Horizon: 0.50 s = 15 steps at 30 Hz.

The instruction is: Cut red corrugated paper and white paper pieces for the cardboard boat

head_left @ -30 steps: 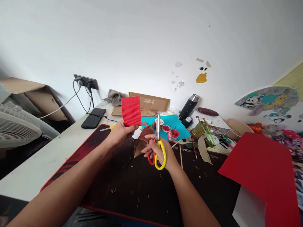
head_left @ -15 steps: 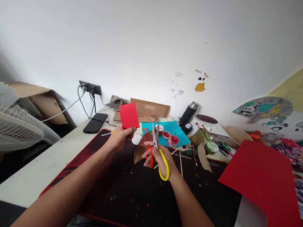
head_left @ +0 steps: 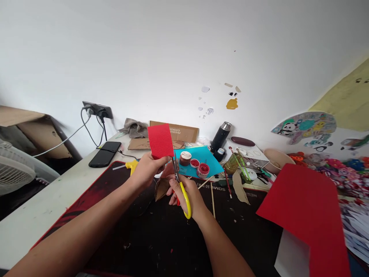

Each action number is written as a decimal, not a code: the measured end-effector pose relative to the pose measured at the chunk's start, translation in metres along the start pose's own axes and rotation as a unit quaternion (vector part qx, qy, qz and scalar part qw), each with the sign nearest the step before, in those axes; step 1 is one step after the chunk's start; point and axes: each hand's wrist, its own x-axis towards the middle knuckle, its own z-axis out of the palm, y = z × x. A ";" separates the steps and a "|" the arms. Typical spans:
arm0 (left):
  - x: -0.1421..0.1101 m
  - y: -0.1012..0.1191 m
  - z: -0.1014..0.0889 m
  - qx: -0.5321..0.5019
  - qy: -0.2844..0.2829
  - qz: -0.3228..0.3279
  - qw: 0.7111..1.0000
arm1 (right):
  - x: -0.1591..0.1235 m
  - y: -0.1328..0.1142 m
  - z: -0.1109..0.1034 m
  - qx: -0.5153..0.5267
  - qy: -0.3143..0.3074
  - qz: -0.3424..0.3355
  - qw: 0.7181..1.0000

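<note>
My left hand (head_left: 148, 168) pinches the lower edge of a red piece of corrugated card (head_left: 160, 141), holding it upright above the desk mat. In my right hand (head_left: 187, 194) is a pair of scissors (head_left: 186, 201) with a yellow and a red handle loop. Their blades point up and reach the card's lower right corner, close to my left fingertips. Whether they touch the card, I cannot tell. A brown cardboard piece (head_left: 162, 189) lies below and behind my hands, partly hidden.
Paint pots (head_left: 203, 170) stand on a blue sheet (head_left: 213, 163) beyond my hands. A black flask (head_left: 221, 135) leans behind them. Large red card (head_left: 305, 207) lies at right. A phone (head_left: 105, 154), yellow glue gun (head_left: 132, 166) and fan (head_left: 17, 163) are at left. Thin sticks (head_left: 212, 200) lie on the mat (head_left: 173, 238).
My right hand has brought the scissors left and up to the card's lower right corner, and the blades have come closer together. The view has turned slightly right.
</note>
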 end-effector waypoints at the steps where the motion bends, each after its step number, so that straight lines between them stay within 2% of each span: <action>1: 0.001 0.000 0.002 0.012 -0.003 0.001 1.000 | 0.000 0.000 -0.001 -0.001 0.004 -0.003 1.000; 8: 0.002 -0.001 0.009 0.047 -0.023 0.008 0.999 | 0.002 0.002 -0.007 -0.034 0.031 -0.024 0.999; 15: -0.005 0.006 0.019 0.003 -0.044 -0.015 0.999 | 0.003 0.004 -0.007 -0.039 0.027 -0.026 0.999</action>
